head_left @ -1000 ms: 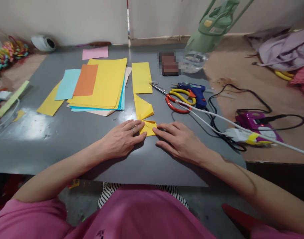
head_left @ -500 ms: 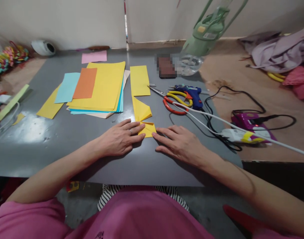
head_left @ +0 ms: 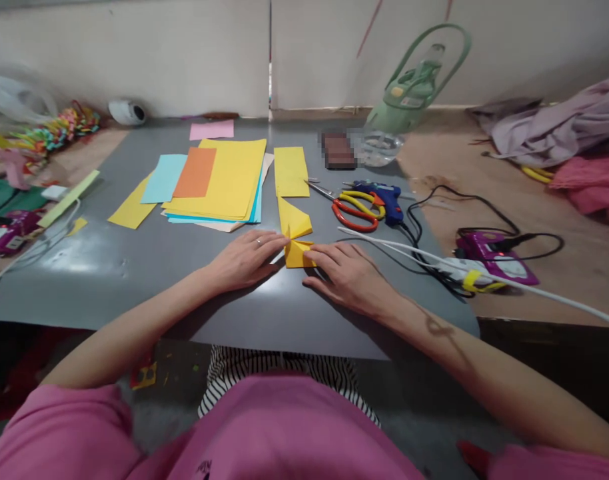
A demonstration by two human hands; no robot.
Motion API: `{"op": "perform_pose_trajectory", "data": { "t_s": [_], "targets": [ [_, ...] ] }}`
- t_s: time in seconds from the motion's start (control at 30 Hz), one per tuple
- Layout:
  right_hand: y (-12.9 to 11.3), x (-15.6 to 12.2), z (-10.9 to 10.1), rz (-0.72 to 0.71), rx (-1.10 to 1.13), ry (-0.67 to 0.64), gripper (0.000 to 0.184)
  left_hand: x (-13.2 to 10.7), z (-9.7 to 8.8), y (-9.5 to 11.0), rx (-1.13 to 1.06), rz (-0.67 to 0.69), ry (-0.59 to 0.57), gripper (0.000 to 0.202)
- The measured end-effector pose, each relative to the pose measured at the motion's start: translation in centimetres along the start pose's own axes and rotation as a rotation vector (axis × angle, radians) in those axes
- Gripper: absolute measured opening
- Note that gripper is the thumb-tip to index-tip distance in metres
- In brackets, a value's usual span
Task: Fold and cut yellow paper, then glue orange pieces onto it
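Head view: your left hand (head_left: 254, 257) has slid to the left edge of the folded yellow paper (head_left: 295, 257), centre frame; your right hand (head_left: 347, 270) now overlaps its right edge. Both thumbs apart from fingers. Right side's probably the one pinned. Green bottle (head_left: 395, 119), upper right: apparently clear liquid (head_left: 379, 150) inside.

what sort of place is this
Probably a paper-craft workspace: a stack of yellow and blue paper sheets, metal scissors with red and yellow handles, and a blue plastic glue gun lie on the grey tabletop.
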State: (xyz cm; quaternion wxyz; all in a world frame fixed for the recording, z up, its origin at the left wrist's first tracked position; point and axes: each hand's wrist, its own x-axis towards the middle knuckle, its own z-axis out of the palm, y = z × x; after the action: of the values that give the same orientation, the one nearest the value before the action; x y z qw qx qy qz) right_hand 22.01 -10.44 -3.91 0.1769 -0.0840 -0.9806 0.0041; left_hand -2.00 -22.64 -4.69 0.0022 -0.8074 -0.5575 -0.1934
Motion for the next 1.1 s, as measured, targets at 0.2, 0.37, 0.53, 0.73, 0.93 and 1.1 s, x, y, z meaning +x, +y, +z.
{"op": "perform_pose_trajectory", "data": {
  "t_s": [0.2,0.37,0.53,0.73,0.93,1.1],
  "targets": [
    [0.3,1.3,1.1,0.231,0.398,0.028,0.046,2.2,0.8,0.6,-0.094,-0.129,0.002,0.054],
    [1.0,3.0,0.2,0.430,1.012,0.141,0.048,2.8,-1.4,0.9,-0.402,-0.097,0.187,0.068],
    [1.9,4.8,-1.6,0.521,1.238,0.277,0.043,4.2,-4.2,0.3,-0.436,-0.109,0.252,0.063],
    [1.9,5.0,-2.2,0.606,1.211,0.304,0.037,5.8,-5.8,-0.5,-0.613,-0.198,0.284,0.041],
    [1.3,4.5,-2.5,0.691,1.296,0.279,0.034,6.9,-6.9,-1.2,-0.797,-0.315,0.136,0.035],
    [1.1,4.7,-2.8,0.722,1.418,0.211,0.041,7.5,-7.0,-0.7,-0.795,-0.320,0.074,0.028]
  ]
}}
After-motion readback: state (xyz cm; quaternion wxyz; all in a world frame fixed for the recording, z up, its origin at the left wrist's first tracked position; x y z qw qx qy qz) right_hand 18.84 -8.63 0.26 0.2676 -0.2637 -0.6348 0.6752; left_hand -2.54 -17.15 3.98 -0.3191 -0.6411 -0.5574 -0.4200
